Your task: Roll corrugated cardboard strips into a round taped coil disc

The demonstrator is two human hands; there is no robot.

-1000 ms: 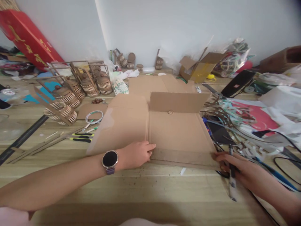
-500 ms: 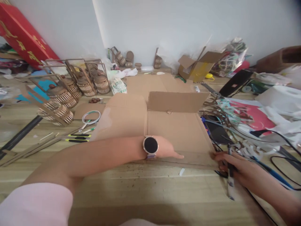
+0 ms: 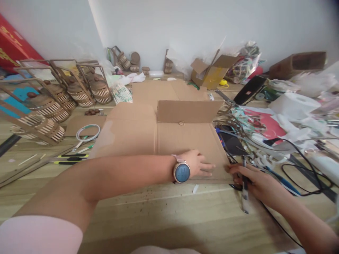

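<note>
A large flattened cardboard box (image 3: 132, 135) lies on the wooden table, with one flap (image 3: 185, 111) standing up at its back. My left hand (image 3: 200, 164), below a round watch (image 3: 182, 172), rests on the right panel near its front edge, fingers spread. At the cardboard's right front corner is my right hand (image 3: 245, 174), its fingers closed around a dark tool with a metal end (image 3: 245, 201). What kind of tool it is cannot be made out for certain.
Small woven baskets with tall handles (image 3: 99, 90) stand at the left. Yellow-black cutters (image 3: 71, 158) and a white ring (image 3: 88, 133) lie nearer. Cables (image 3: 315, 176), a paper roll (image 3: 295, 106) and scraps crowd the right. An open carton (image 3: 212, 72) sits behind.
The view has shifted right, so most things appear farther left. My left hand has slid rightward across the cardboard and its fingers have spread. My right hand still holds the tool at the corner.
</note>
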